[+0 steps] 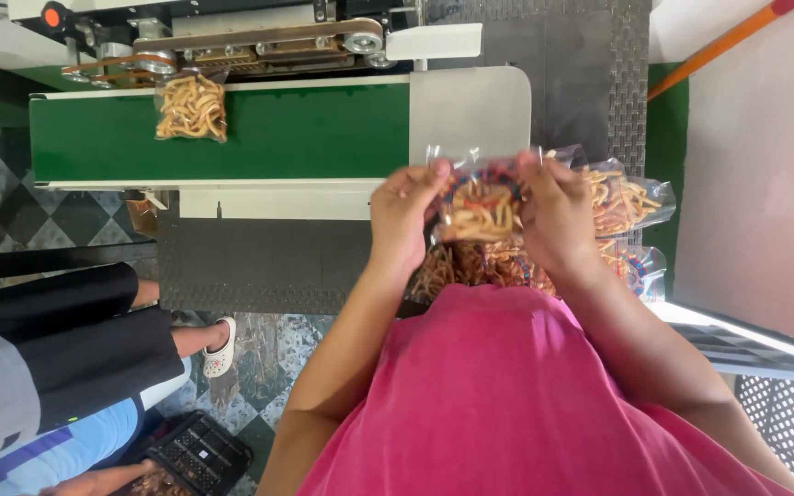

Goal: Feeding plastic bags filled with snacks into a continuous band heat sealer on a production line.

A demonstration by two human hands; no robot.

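You are pinching a clear snack bag (480, 207) in both grips, left hand (403, 216) at nine o'clock, right hand (558, 216) at three; another bag (192, 107) is riding the green belt (323, 129) at ten o'clock.

A single head-worn camera looks steeply down from above the person's pink shirt (507, 404); hands sit close at centre, the green conveyor belt (305, 129) lies farther ahead

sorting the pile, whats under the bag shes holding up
Under the held bag lie more clear bags of fried snack sticks. Both hands and the bag cover the pile's middle.
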